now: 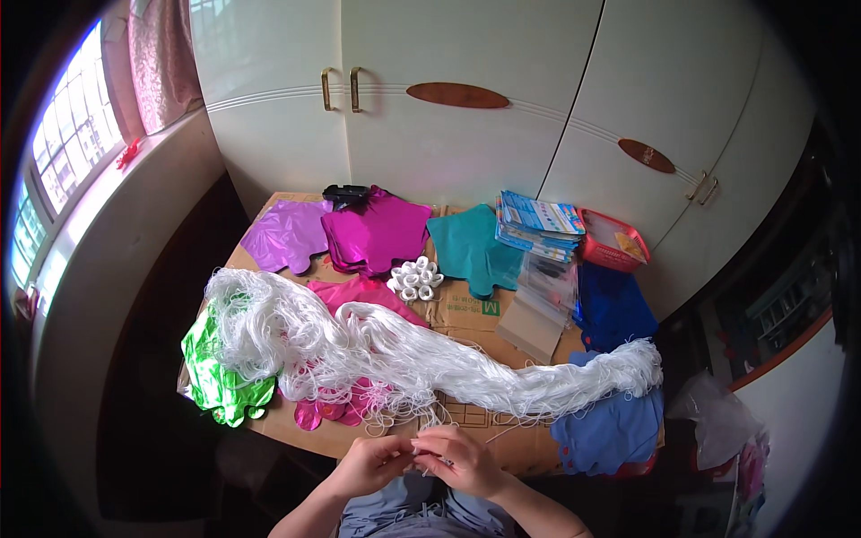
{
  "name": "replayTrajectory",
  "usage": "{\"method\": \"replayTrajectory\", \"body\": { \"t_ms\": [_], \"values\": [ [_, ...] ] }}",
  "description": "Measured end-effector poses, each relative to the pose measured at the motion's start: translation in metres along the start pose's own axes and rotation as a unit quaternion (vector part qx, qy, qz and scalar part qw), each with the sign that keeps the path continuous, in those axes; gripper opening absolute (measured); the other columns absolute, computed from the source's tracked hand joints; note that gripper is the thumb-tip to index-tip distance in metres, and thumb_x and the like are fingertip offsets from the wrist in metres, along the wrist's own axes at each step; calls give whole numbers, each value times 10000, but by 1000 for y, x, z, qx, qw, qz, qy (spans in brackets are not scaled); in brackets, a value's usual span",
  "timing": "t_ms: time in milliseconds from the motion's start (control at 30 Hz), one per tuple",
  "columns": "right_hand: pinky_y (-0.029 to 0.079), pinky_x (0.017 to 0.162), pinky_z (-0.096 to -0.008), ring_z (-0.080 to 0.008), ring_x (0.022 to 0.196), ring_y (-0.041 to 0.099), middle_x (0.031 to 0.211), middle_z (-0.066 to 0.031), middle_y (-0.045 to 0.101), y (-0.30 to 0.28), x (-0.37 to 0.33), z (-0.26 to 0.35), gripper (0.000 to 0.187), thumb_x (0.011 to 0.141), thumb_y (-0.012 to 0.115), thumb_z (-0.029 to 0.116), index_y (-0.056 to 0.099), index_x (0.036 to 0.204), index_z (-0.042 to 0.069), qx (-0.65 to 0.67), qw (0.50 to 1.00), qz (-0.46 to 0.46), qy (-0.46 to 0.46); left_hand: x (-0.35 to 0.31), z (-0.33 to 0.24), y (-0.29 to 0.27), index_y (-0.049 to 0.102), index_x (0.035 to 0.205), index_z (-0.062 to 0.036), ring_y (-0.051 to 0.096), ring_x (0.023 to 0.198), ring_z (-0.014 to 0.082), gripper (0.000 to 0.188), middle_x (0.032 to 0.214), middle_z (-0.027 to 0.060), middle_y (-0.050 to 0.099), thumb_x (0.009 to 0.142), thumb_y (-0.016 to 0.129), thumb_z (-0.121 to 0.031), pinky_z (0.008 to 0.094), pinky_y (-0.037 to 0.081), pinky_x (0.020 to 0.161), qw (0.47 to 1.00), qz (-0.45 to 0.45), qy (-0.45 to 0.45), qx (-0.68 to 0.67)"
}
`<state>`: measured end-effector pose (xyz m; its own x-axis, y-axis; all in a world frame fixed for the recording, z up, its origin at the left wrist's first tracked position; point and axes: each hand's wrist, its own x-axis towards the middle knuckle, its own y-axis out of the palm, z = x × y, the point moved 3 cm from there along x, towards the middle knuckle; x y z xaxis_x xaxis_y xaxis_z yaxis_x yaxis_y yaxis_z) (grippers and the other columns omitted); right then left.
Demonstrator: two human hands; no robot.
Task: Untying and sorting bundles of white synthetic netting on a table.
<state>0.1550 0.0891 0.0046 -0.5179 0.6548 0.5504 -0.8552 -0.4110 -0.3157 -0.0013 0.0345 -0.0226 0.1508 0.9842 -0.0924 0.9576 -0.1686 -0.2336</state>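
Note:
My left hand and my right hand meet at the near edge of the table. The fingertips of both are pinched together on white string, though the fingers partly hide the held piece. Just beyond them lies a long, loose skein of white string, stretched across the table from the left to the right. Thin loops trail from it toward my hands. Behind the skein, several small white coils sit in a cluster, apart from both hands.
Flat, shiny foil pieces lie around: purple, magenta, teal, green, blue. Back right hold a stack of printed packets, clear bags and a red basket. Cardboard covers the table; cabinets stand behind.

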Motion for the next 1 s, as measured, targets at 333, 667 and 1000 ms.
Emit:
{"method": "replayTrajectory", "body": {
  "t_ms": [333, 667, 1000],
  "values": [
    [485, 663, -304, -214, 757, 618, 826, -68, 632, -12, 11, -17, 167, 767, 673, 63, 638, 930, 55, 44, 970, 216, 104, 8, 0, -1, 391, 971, -35, 599, 796, 124, 244, 844, 92, 621, 839, 586, 27, 250, 473, 665, 968, 106, -19, -229],
    [488, 660, -290, -208, 729, 623, 796, -78, 640, -12, 69, -39, 102, 745, 663, 36, 654, 847, 31, -17, 972, 228, 46, 36, -8, -28, 505, 952, -17, 611, 777, 111, 224, 830, 64, 636, 791, 653, 31, 229, 489, 663, 982, -55, 19, -182],
    [500, 656, -338, -225, 774, 606, 769, -39, 628, -28, 151, -148, 46, 745, 646, 135, 666, 763, 98, -336, 937, 57, -79, 18, 0, -95, 582, 892, 20, 603, 750, 106, 96, 884, 98, 650, 803, 591, 54, 225, 497, 672, 927, -260, 118, -244]
  ]
}}
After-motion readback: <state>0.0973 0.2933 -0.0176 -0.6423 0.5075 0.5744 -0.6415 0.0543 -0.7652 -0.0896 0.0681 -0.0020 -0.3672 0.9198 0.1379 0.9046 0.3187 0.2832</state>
